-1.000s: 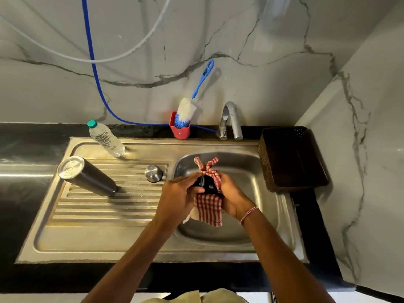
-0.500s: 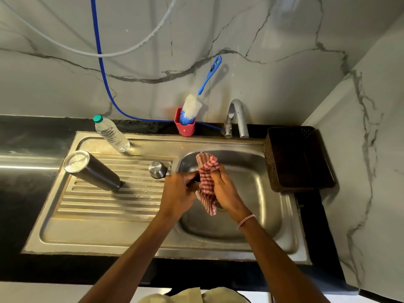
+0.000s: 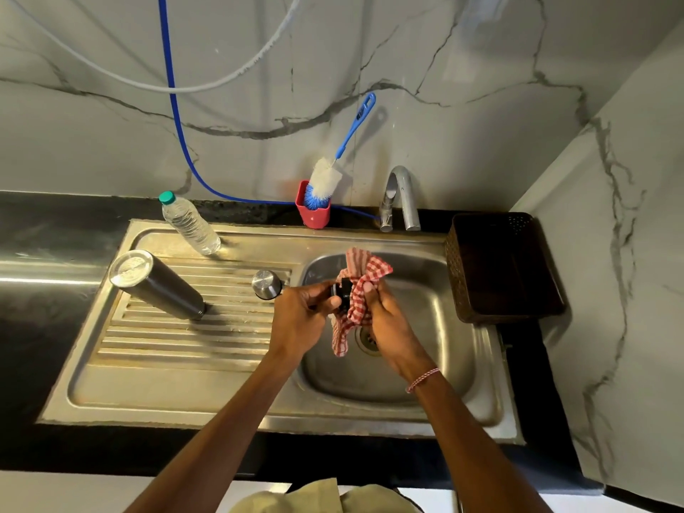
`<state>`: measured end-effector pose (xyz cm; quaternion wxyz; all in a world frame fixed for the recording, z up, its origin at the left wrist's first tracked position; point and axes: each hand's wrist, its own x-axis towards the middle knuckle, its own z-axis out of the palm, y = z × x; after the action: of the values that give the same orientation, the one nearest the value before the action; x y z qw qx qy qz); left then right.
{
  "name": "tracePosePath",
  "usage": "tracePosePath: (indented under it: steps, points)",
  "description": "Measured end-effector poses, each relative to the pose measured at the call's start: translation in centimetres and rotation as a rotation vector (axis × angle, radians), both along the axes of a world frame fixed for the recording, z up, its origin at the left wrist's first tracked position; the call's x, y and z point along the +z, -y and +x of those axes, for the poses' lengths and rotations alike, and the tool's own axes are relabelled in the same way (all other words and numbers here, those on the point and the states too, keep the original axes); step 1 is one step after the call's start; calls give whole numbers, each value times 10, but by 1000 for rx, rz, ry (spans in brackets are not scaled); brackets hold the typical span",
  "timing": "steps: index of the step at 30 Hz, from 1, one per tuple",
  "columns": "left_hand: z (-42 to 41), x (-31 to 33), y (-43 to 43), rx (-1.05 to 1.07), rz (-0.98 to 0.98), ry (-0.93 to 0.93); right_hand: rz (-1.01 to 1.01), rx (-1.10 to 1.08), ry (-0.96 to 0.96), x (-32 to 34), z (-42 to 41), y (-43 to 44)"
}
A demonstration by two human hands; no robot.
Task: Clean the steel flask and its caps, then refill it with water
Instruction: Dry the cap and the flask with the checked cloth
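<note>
My left hand (image 3: 301,320) grips a small black cap (image 3: 343,292) over the sink basin (image 3: 444,327). My right hand (image 3: 388,320) presses a red-and-white checked cloth (image 3: 361,290) against that cap, and the cloth's tail hangs down toward the drain. The dark steel flask (image 3: 157,283) stands upside down on the ribbed drainboard (image 3: 166,346), left of my hands. A steel outer cap (image 3: 266,284) sits on the drainboard just left of my left hand.
A plastic water bottle (image 3: 188,224) with a green lid stands behind the flask. A red holder (image 3: 312,212) with a blue bottle brush (image 3: 333,172) sits by the tap (image 3: 401,198). A dark basket (image 3: 503,264) lies right of the basin. A blue hose (image 3: 174,105) hangs on the wall.
The cloth has been shifted around the black cap: it was bunched over the top with knotted ends, and now it wraps the cap's right side while my left hand still holds the cap.
</note>
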<state>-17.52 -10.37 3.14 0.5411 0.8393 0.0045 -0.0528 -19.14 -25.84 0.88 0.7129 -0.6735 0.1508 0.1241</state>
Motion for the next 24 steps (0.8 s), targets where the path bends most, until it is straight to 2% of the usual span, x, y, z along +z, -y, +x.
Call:
tracePosePath:
  steps: [3, 8, 13, 18, 24]
  points:
    - [4, 2, -5, -35, 50, 3, -37, 54, 11, 4, 0, 3]
    - [4, 3, -11, -11, 118, 1, 62, 140, 31, 10, -5, 10]
    - [0, 3, -12, -70, 150, 40, -108, 111, 28, 1, -14, 10]
    - [-4, 2, -10, -86, 133, 89, 86, -66, -51, -2, -14, 4]
    - [-14, 0, -8, -198, 107, 152, 439, -186, -280, 11, -8, 1]
